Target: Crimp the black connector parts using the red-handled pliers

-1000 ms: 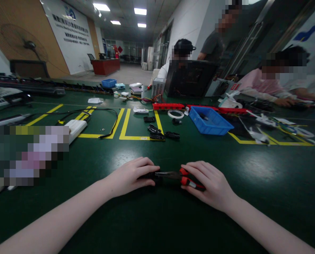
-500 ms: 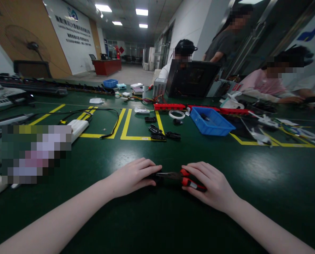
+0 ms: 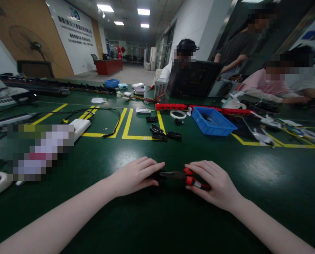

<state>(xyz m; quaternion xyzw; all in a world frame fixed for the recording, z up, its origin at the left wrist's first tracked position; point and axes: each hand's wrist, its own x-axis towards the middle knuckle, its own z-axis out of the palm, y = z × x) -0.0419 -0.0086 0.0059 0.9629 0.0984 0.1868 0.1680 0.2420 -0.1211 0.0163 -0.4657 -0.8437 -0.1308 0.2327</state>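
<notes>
My left hand (image 3: 136, 175) rests on the green table (image 3: 157, 218) with its fingers curled over a small black part (image 3: 156, 175), most of it hidden under the fingers. My right hand (image 3: 213, 183) is closed round the red and black handles of a pair of pliers (image 3: 182, 175). The pliers' dark jaws point left and meet the black part between my two hands.
Several small black parts (image 3: 160, 133) lie inside a yellow-taped square. Farther back sit a blue bin (image 3: 212, 121), a roll of tape (image 3: 178, 114), red strips (image 3: 170, 106) and a white box with a black cable (image 3: 80, 125). Other people sit and stand at the far right.
My hands and the pliers have stayed put. The view has shifted slightly, and the standing person at the back has moved to the right.
</notes>
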